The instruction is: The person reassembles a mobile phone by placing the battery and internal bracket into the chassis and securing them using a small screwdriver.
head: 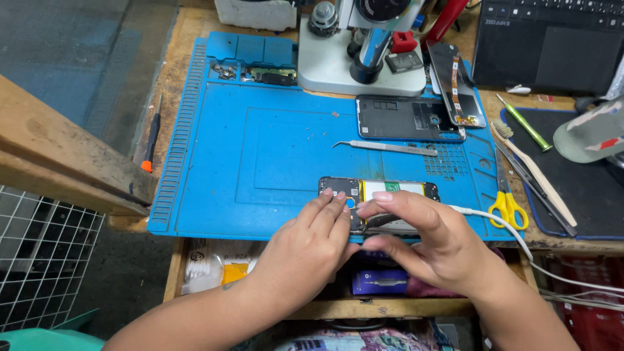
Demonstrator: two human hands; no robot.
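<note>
An opened phone point(390, 190) lies on the blue work mat point(273, 149) near its front edge, its battery and board exposed. My left hand point(305, 250) rests its fingertips on the phone's left end. My right hand point(432, 244) pinches a dark thin tool point(380, 221) over the phone's lower edge. A white cable point(494, 218) runs from the phone's right end off to the right.
Metal tweezers point(383, 147) and a black phone back cover point(406, 118) lie further back on the mat, with a second phone part point(455, 84) beside a microscope base point(344, 65). Yellow-handled scissors point(507, 205), a brush and a green tool lie at the right. An orange-tipped screwdriver point(151, 140) lies at the left.
</note>
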